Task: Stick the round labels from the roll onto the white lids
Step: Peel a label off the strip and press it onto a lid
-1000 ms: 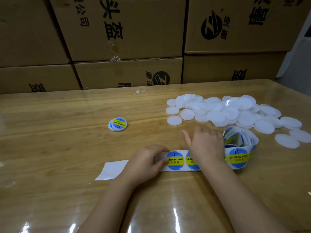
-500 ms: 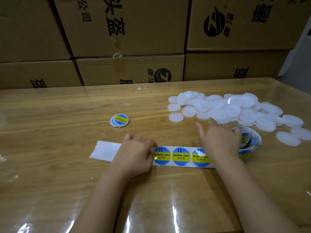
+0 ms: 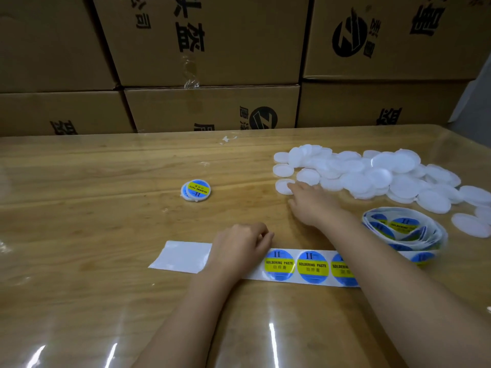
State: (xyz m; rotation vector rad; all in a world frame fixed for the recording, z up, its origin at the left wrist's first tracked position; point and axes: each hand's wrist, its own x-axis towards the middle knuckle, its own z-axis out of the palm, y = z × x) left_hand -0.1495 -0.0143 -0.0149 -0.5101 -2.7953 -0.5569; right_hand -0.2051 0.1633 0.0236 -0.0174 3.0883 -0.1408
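Note:
A strip of blue and yellow round labels (image 3: 312, 266) lies flat near me, running from a loose label roll (image 3: 403, 229) on the right to a blank end of backing paper (image 3: 183, 257) on the left. My left hand (image 3: 240, 245) rests on the strip with curled fingers, its fingertips at the edge of the first label. My right hand (image 3: 314, 203) stretches forward with straight fingers, touching a single white lid (image 3: 283, 186) at the near left edge of the pile of white lids (image 3: 372, 176). A small stack of labelled lids (image 3: 196, 190) sits apart to the left.
The wooden table (image 3: 93, 208) has a glossy clear cover. Stacked cardboard boxes (image 3: 212, 49) form a wall along its far edge. More loose lids (image 3: 470, 224) lie at the right edge, beyond the roll.
My right hand has left the strip and roll and reached forward to the nearest loose lid. My left hand stays on the strip, which slid left earlier, uncovering more labels.

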